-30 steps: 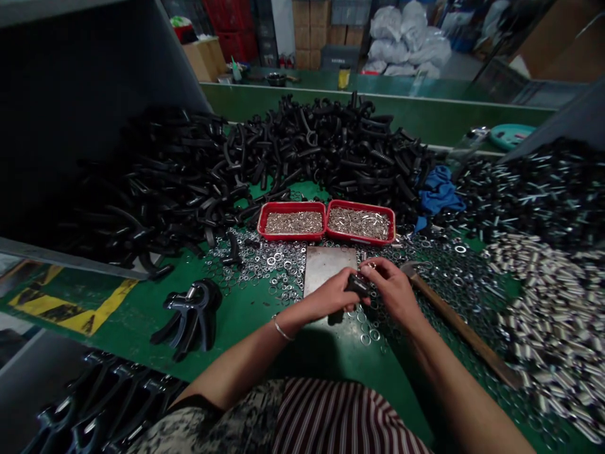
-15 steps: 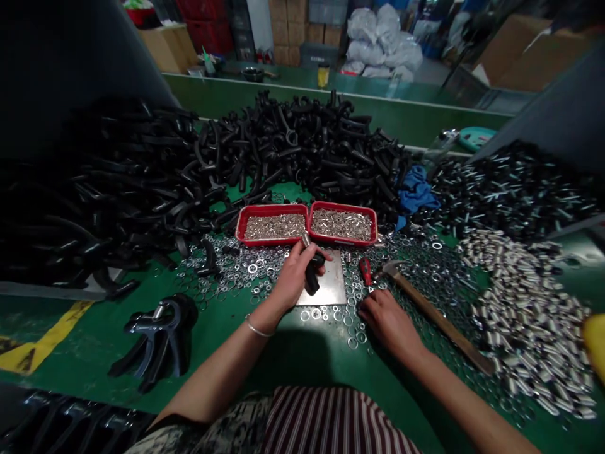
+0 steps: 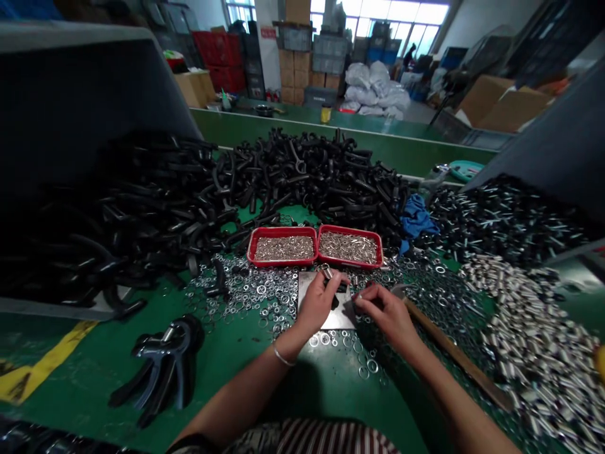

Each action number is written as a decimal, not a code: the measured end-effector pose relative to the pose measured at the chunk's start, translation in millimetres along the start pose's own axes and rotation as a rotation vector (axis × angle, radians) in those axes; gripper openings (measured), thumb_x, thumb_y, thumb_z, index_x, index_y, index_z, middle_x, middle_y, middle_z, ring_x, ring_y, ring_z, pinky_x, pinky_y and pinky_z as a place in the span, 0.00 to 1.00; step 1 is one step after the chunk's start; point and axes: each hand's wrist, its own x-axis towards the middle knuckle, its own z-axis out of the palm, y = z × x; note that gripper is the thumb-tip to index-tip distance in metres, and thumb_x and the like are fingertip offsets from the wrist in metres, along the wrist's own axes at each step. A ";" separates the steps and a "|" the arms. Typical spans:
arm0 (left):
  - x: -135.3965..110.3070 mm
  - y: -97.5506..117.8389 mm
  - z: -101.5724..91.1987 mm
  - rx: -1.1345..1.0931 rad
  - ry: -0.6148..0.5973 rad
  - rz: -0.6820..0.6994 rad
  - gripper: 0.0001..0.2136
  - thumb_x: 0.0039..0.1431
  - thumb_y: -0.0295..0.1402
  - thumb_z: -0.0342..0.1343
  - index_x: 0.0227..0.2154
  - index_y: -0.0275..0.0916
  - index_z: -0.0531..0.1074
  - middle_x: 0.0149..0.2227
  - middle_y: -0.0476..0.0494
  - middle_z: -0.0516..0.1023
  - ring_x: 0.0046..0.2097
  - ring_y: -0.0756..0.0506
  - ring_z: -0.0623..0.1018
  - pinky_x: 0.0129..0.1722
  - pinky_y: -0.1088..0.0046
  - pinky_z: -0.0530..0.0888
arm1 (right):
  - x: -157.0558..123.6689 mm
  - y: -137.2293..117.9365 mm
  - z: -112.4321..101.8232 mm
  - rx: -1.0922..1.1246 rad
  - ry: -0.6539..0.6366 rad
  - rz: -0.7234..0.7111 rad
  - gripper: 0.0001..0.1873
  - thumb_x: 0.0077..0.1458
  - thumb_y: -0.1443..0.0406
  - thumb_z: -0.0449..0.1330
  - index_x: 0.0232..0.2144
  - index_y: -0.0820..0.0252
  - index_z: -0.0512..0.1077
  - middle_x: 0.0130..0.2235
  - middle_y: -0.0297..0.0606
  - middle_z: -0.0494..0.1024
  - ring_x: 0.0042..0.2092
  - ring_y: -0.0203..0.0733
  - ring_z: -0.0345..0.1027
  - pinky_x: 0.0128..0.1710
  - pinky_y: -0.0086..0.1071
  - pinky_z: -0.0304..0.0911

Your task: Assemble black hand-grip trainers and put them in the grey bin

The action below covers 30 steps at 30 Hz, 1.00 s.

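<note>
My left hand [image 3: 316, 306] is closed round a black plastic part [image 3: 335, 302], with a small coiled metal spring [image 3: 327, 271] showing above the fingers. It is over a flat metal plate [image 3: 340, 321]. Just right of it, at the plate's edge, my right hand [image 3: 390, 315] has thumb and forefinger pinched together; whatever sits between them is too small to make out. Loose metal rings [image 3: 325, 339] lie around the plate. Behind it stand two red trays, the left tray [image 3: 283, 262] and the right tray [image 3: 350, 262], filled with small metal pieces.
A hammer [image 3: 454, 347] lies right of my right hand, beside a heap of metal cylinders [image 3: 534, 334]. Black plastic parts [image 3: 302, 170] are piled at the back and left. Black spring clamps [image 3: 165, 359] rest at front left. A blue cloth [image 3: 418, 217] lies behind the hammer.
My right hand has risen from the rings on the table and come closer to my left hand, fingers pinched. The red-handled screwdriver is now mostly hidden behind it. The view has tilted up.
</note>
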 end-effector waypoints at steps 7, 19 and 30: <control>0.9 -5.7 -6.4 0.078 -0.009 0.064 0.12 0.70 0.42 0.47 0.42 0.39 0.70 0.42 0.43 0.76 0.46 0.45 0.75 0.51 0.69 0.68 | 15.1 -8.6 27.2 0.432 0.006 0.090 0.15 0.51 0.57 0.69 0.38 0.55 0.71 0.37 0.34 0.77 0.36 0.40 0.73 0.38 0.36 0.71; 1.1 -9.5 -6.5 0.353 -0.014 0.140 0.10 0.71 0.39 0.45 0.42 0.39 0.66 0.43 0.40 0.72 0.47 0.43 0.73 0.51 0.65 0.68 | 14.9 -3.3 40.0 0.599 -0.122 0.154 0.15 0.55 0.58 0.67 0.39 0.56 0.68 0.26 0.27 0.76 0.26 0.34 0.71 0.30 0.29 0.65; 0.0 -7.1 -6.9 0.433 -0.328 0.148 0.11 0.68 0.41 0.49 0.37 0.40 0.68 0.36 0.45 0.73 0.40 0.44 0.73 0.45 0.65 0.69 | 5.1 14.9 29.0 0.940 -0.497 0.443 0.23 0.56 0.46 0.64 0.36 0.60 0.68 0.26 0.28 0.70 0.19 0.26 0.54 0.15 0.22 0.48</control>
